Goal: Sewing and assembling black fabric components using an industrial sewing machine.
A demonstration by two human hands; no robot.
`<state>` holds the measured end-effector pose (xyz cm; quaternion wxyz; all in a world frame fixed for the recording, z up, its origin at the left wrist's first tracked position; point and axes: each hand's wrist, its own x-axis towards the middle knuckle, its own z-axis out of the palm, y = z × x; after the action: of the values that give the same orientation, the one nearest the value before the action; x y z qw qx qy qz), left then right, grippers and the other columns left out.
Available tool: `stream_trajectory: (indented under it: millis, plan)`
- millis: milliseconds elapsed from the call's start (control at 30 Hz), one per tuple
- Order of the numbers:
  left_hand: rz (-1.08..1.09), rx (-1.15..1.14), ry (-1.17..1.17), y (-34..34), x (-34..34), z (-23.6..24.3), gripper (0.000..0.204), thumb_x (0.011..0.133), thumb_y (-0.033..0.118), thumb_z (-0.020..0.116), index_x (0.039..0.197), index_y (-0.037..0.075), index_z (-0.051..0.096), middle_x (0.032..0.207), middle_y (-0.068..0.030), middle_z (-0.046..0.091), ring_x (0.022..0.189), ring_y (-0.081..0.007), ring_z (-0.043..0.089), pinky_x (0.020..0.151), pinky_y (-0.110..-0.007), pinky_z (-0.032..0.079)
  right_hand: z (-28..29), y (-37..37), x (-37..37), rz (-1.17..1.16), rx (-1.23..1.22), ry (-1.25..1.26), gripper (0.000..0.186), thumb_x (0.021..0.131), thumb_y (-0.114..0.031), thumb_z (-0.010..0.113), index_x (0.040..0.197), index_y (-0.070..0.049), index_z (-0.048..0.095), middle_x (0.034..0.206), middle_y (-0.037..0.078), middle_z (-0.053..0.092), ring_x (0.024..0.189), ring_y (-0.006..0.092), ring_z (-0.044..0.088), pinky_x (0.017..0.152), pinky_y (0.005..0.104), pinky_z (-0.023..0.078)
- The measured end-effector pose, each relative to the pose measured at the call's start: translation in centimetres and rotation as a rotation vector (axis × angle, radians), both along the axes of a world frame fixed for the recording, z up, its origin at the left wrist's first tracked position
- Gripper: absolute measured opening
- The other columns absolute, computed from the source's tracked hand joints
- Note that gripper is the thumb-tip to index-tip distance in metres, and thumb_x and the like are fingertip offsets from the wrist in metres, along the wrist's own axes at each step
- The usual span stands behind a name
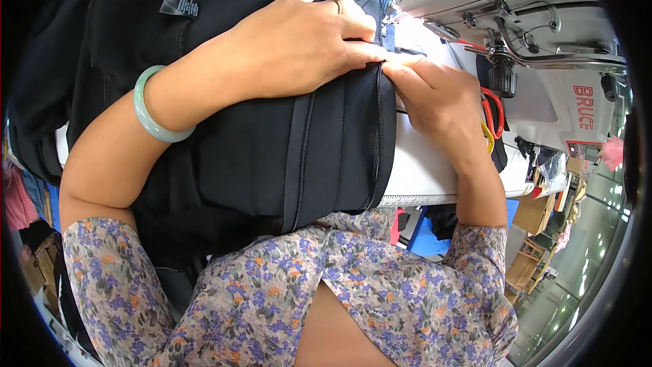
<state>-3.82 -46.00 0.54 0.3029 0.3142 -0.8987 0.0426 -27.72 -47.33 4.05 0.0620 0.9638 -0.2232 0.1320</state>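
A black zippered garment (272, 156) is spread over the table in front of me and hangs toward my lap. One zipper (378, 122) runs along its right edge, and a second zipper (305, 156) lies to the left of it. My left hand (305, 44), with a ring and a pale green bangle (146, 112), rests on the cloth; its foremost fingers are closed on the garment's right edge. Right beside those fingertips, my right hand (435, 88) pinches the same edge between thumb and finger. Both hands are close to the sewing machine (506, 20); the needle area is hard to make out.
The white tabletop (421, 163) has a ruler strip (418, 200) along its front edge. Red-handled scissors (499, 112) lie beyond my right wrist, with something yellow-handled beside them. A white label (180, 7) shows on the garment. Boxes and wooden stools stand at the right.
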Motion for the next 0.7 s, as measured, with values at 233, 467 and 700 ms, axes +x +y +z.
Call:
stream_trajectory:
  millis: [233,467,700]
  plan:
    - [-0.037,0.054,-0.054,-0.8,-0.3,0.4,0.017,0.09,0.024,0.06,0.098,0.014,0.071,0.089,-0.0013,0.062,0.087,-0.0216,0.063,0.082,-0.036,0.047,-0.4,-0.1,-0.5,-0.047,0.015,-0.049,0.026,0.074,-0.008,0.072,0.099,-0.014,0.07,0.081,0.002,0.066,0.066,0.0226,0.064,0.057,0.0341,0.05]
    - [-0.087,0.043,-0.037,-2.4,-0.1,-0.1,0.017,0.089,0.02,0.063,0.1,0.011,0.073,0.1,-0.0028,0.067,0.096,-0.0211,0.064,0.084,-0.035,0.047,-1.8,-1.3,-0.7,-0.061,0.06,-0.155,0.023,0.076,-0.008,0.071,0.098,-0.015,0.07,0.079,0.003,0.065,0.069,0.0249,0.063,0.063,0.0364,0.051]
    - [-0.106,0.07,0.01,-2.2,-0.4,-0.7,0.02,0.088,0.016,0.062,0.102,0.005,0.072,0.109,-0.0061,0.07,0.104,-0.0239,0.064,0.089,-0.034,0.049,-2.3,-1.8,-0.7,-0.122,0.001,-0.25,0.018,0.079,-0.006,0.069,0.095,-0.014,0.071,0.079,0.006,0.065,0.072,0.0262,0.061,0.066,0.0343,0.05]
